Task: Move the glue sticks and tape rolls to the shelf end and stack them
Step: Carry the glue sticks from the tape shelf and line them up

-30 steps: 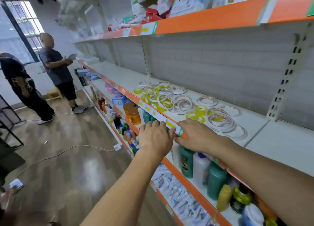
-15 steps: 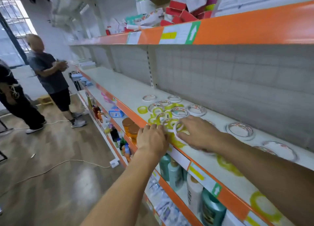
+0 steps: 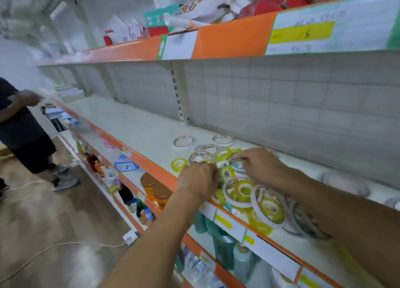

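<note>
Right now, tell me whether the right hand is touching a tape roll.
Touching. The head view shows the right hand pinching the rim of a white tape roll between fingertips.

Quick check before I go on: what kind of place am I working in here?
Most likely a small shop. Long shelves have orange edges carrying price labels, bottles line the shelf below, and tape rolls lie spread on the middle shelf.
</note>
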Motion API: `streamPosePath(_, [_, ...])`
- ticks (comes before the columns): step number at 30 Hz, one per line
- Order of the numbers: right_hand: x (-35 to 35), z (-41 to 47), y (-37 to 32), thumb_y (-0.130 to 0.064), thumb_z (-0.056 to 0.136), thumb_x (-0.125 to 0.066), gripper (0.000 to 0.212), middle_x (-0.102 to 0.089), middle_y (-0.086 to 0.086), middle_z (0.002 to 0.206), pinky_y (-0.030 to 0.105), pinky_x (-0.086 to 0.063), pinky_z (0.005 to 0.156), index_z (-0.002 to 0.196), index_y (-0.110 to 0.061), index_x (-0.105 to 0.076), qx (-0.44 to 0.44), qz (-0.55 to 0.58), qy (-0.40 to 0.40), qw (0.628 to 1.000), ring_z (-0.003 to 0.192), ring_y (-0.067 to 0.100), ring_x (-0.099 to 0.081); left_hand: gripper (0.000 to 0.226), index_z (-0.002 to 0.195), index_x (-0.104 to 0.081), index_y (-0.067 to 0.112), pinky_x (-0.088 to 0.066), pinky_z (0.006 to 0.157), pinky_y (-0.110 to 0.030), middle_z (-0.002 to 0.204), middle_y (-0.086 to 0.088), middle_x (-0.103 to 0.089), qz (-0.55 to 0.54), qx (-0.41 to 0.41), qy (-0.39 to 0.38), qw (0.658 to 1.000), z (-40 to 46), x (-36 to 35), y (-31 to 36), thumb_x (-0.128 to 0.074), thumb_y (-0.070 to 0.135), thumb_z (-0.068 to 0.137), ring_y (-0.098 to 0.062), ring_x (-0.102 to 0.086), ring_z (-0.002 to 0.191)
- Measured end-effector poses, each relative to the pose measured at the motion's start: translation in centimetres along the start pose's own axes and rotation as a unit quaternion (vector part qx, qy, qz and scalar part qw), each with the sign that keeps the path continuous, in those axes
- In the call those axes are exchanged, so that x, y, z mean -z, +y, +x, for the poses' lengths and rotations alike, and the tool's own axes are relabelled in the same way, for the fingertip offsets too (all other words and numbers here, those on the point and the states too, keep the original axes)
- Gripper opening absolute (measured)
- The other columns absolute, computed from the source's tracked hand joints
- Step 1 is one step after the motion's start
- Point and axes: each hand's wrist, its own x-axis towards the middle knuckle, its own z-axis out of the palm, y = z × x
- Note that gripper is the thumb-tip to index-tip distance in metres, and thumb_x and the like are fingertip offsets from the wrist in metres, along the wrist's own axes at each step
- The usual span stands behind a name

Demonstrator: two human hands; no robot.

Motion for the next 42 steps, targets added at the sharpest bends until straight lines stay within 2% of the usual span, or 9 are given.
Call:
streamPosePath(6, [-1.9,2.7,0.0,-0.014,0.090,-0.057,0.027,-0.073,0.005,0.112,0.037,-0.053,0.088,0.107,-0.020,-0.077,-0.046,-0.016,-0.006,0.999,0.103,0.025,-0.066,0.030,0.122,-0.066,0.039,-0.040,0.104,-0.041,0.130,-0.002,-0.058,0.072,-0.140,-0.091,0.983,4.1,1.0,-1.1,-0.060,0.029,0.094,-0.026,-0.045,0.126])
streamPosePath(12, [-2.6,3.8,-0.5,-0.017,0.084,-0.067,0.020,-0.075,0.001,0.100,0.027,-0.052,0.073,0.099,-0.023,-0.079,-0.102,-0.055,-0.026,0.993,0.093,0.022,-0.068,0.030,0.122,-0.065,0.028,-0.044,0.096,-0.041,0.123,-0.005,-0.060,0.082,-0.215,-0.112,0.967,5.3,0.9,-1.2,-0.064,0.025,0.093,-0.028,-0.050,0.121])
streamPosePath(17, [-3.2,4.4,-1.1,-0.017,0.089,-0.062,0.028,-0.069,0.010,0.115,0.028,-0.048,0.076,0.114,-0.018,-0.073,-0.156,-0.108,-0.040,0.981,0.105,0.029,-0.065,0.029,0.116,-0.067,0.034,-0.045,0.095,-0.041,0.117,-0.001,-0.064,0.016,-0.251,-0.133,0.959,6.3,0.1,-2.3,-0.067,0.024,0.089,-0.024,-0.051,0.116])
streamPosePath(20, [-3.7,4.7,-1.3,-0.021,0.091,-0.060,0.031,-0.066,0.013,0.119,0.032,-0.049,0.082,0.120,-0.012,-0.066,-0.180,-0.131,-0.038,0.974,0.110,0.032,-0.062,0.032,0.115,-0.068,0.040,-0.046,0.094,-0.039,0.112,-0.004,-0.052,-0.015,-0.237,-0.143,0.961,7.0,-0.5,-2.7,-0.073,0.031,0.084,-0.028,-0.052,0.107])
streamPosePath(26, [-3.8,4.6,-1.4,-0.020,0.089,-0.062,0.029,-0.064,0.013,0.117,0.037,-0.053,0.090,0.116,-0.010,-0.065,-0.193,-0.130,-0.025,0.972,0.111,0.032,-0.060,0.026,0.106,-0.071,0.025,-0.045,0.083,-0.033,0.104,0.002,-0.065,-0.104,-0.273,-0.141,0.946,7.9,-0.8,-4.0,-0.077,0.031,0.082,-0.017,-0.052,0.103])
streamPosePath(31, [-3.3,3.3,-1.3,-0.020,0.088,-0.057,0.024,-0.064,0.010,0.115,0.035,-0.051,0.087,0.111,-0.016,-0.063,-0.186,-0.067,0.034,0.980,0.108,0.030,-0.060,0.019,0.098,-0.069,0.027,-0.052,0.079,-0.035,0.093,0.003,-0.066,-0.260,-0.221,-0.148,0.928,8.2,0.5,-4.7,-0.077,0.031,0.082,-0.015,-0.065,0.085])
streamPosePath(35, [-2.4,1.8,-1.3,-0.022,0.088,-0.063,0.016,-0.069,0.007,0.105,0.033,-0.050,0.083,0.103,-0.023,-0.061,-0.188,0.051,0.141,0.971,0.099,0.028,-0.063,0.026,0.097,-0.058,0.029,-0.047,0.062,-0.026,0.079,0.001,-0.070,-0.373,-0.189,-0.096,0.903,8.1,1.5,-4.2,-0.078,0.030,0.081,-0.009,-0.061,0.064])
streamPosePath(39, [-1.1,0.3,-1.6,-0.019,0.087,-0.070,0.009,-0.066,-0.001,0.084,0.033,-0.052,0.078,0.095,-0.018,-0.064,-0.171,0.130,0.238,0.947,0.083,0.022,-0.064,0.025,0.093,-0.053,0.035,-0.048,0.067,-0.030,0.077,0.005,-0.071,-0.391,-0.178,-0.051,0.902,7.9,2.0,-3.0,-0.075,0.037,0.081,-0.011,-0.063,0.067])
streamPosePath(42, [-0.4,-0.9,-1.6,-0.017,0.088,-0.070,0.003,-0.067,-0.002,0.083,0.034,-0.053,0.081,0.091,-0.015,-0.069,-0.159,0.158,0.261,0.939,0.082,0.018,-0.064,0.019,0.096,-0.058,0.039,-0.053,0.071,-0.032,0.078,0.010,-0.072,-0.392,-0.184,-0.031,0.901,7.8,1.4,-2.0,-0.072,0.036,0.084,-0.005,-0.065,0.069])
